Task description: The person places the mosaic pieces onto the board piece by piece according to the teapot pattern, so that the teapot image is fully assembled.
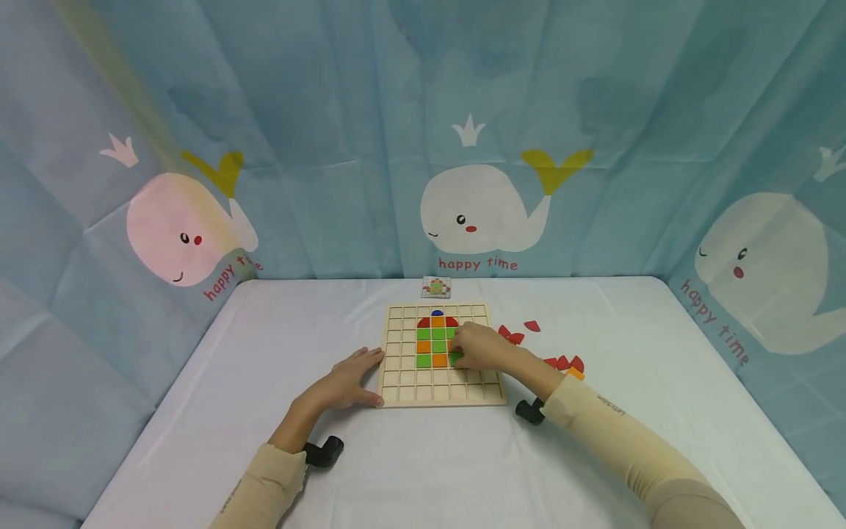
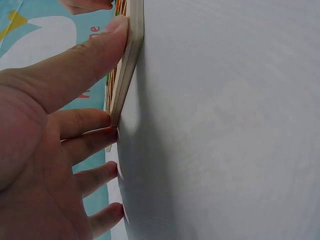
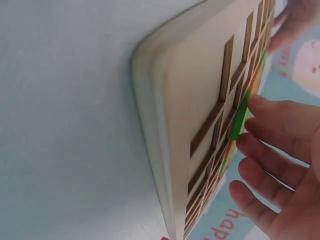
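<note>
We see a gridded wooden board [image 1: 406,397] flat on a white table [image 1: 423,470], coloured tiles grouped in its middle. Our left hand [image 1: 346,380] is spread, fingers extended, touching the board's left edge with the thumb by the near corner; it grips nothing. Our right hand [image 1: 485,347] is over the board, thumb and fingers partly curled, seeming to pinch a green tile [image 3: 241,116] by its edges, just right of an orange tile [image 1: 439,361]. We cannot tell whether the green tile is fully seated. To place it well, we should square its sides to the cell's ridges, lower it level, then press lightly, bracing the board with the left hand and keeping our knuckles off neighbouring tiles.
</note>
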A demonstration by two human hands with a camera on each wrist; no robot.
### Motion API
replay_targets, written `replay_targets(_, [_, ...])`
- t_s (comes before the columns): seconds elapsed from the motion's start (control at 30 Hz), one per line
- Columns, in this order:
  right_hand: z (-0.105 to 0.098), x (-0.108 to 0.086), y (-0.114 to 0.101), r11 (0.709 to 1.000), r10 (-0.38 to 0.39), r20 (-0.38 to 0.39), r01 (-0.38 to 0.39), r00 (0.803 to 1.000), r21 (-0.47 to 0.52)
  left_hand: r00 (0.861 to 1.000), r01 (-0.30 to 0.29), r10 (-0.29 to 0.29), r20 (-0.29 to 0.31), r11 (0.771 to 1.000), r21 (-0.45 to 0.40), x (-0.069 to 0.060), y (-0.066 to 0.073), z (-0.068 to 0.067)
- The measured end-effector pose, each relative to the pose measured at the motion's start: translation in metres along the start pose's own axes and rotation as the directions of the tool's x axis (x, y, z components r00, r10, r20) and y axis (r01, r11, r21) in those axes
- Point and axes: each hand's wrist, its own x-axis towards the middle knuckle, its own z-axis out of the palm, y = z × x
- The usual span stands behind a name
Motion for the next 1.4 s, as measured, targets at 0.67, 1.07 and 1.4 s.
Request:
replay_targets(0.67, [-0.006,-0.010,0.012,0.992,-0.043,-0.090,0.053,0.995,0.113,1.000,0.007,-0.007,-0.007,1.000,-0.004,0.001,0.001,0.002])
replay_targets(1.07, [-0.022,-0.026,0.056,0.980,0.090,-0.091,-0.072,0.992,0.188,1.000,0.008,-0.008,-0.008,1.000,0.005,0.000,-0.001,0.000])
replay_targets(1.4, [-0.028,-0.030,0.096,0.918,0.326,0.029,-0.324,0.945,0.230,1.000,0.002,-0.002,-0.002,1.000,-0.007,-0.002,0.002,0.000])
